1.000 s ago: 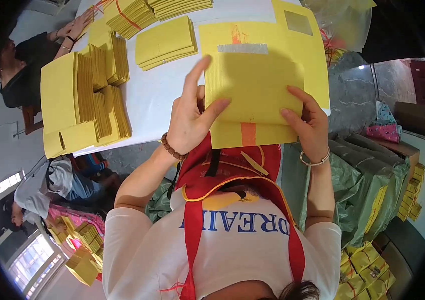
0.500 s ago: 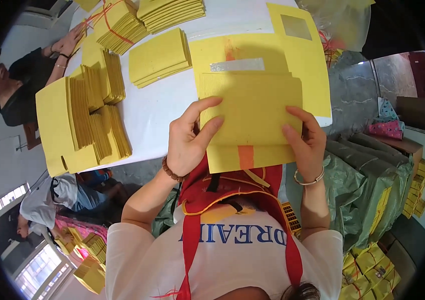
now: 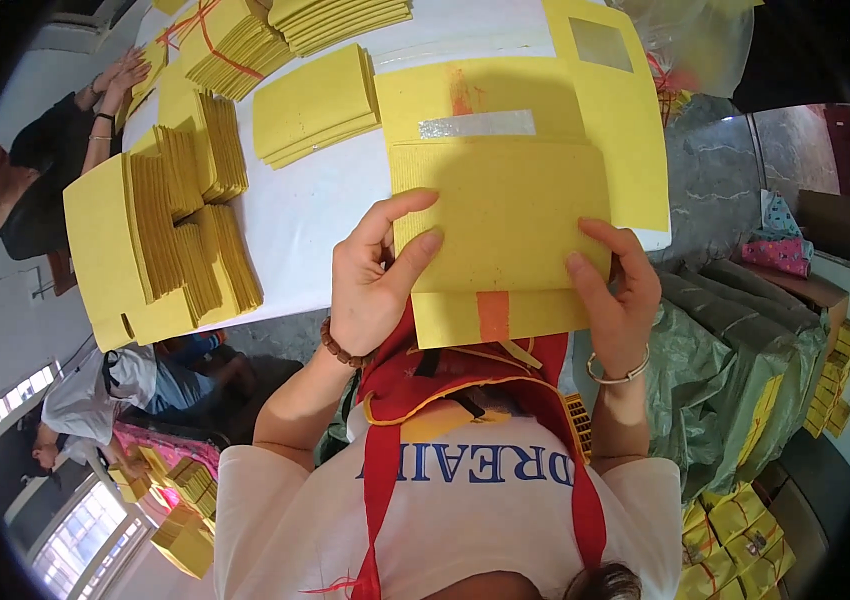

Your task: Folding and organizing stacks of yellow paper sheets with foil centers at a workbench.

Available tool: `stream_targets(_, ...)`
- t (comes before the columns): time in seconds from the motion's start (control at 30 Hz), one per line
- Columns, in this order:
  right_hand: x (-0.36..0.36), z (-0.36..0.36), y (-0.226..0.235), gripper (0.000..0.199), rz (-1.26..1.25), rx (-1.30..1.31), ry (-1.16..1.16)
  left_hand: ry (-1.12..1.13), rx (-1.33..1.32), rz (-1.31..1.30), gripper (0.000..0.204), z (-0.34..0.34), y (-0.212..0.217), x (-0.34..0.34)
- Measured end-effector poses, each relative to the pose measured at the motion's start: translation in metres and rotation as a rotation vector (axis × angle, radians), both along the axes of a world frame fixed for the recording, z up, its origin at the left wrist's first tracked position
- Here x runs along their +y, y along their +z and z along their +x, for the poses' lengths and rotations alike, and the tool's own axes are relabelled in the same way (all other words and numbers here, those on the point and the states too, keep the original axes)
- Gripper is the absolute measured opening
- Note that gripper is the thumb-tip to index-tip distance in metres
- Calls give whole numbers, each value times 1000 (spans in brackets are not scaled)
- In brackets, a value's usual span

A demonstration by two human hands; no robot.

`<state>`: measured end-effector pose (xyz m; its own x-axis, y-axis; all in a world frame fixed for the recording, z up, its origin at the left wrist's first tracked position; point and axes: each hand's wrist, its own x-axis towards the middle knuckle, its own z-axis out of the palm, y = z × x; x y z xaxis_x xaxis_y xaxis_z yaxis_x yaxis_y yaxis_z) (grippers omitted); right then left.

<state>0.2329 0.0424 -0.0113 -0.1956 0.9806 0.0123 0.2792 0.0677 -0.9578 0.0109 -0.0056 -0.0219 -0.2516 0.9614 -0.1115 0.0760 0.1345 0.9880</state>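
Both hands on one yellow packet [image 3: 500, 215], held over the near edge of the tabletop [image 3: 290, 225]. Left hand [image 3: 375, 275]: thumb and forefinger slightly apart, tips on the packet's upper face; the hand grips its left side. Right hand [image 3: 622, 295]: same grip on the right side, thumb and forefinger bent, a small gap between them (remaining fingertips partly hidden, cannot tell their placing).

Near flap of packet bears an orange patch [image 3: 492, 317]. Beyond its far side, a silvery strip [image 3: 477, 124] lies on yellow paper (whether joined to the packet, cannot tell). Right edge of tabletop: yellow sheet [image 3: 635, 140] with a greyish rectangle. Near left corner: stepped yellow stacks [image 3: 110, 235]. Further in: a low yellow pile [image 3: 315, 105]. Toward the far edge: a bundle [image 3: 230, 45] tied with red string.
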Motion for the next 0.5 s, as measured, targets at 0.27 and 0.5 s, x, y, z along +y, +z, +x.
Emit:
stream_targets(0.27, 6, -9, -9, 24, -16, 188, -58, 2, -43, -9, 32, 1, 2, 3)
stream_targets(0.5, 5, -5, -16, 24, -12, 181, -52, -23, -8, 6, 33, -2, 4, 6)
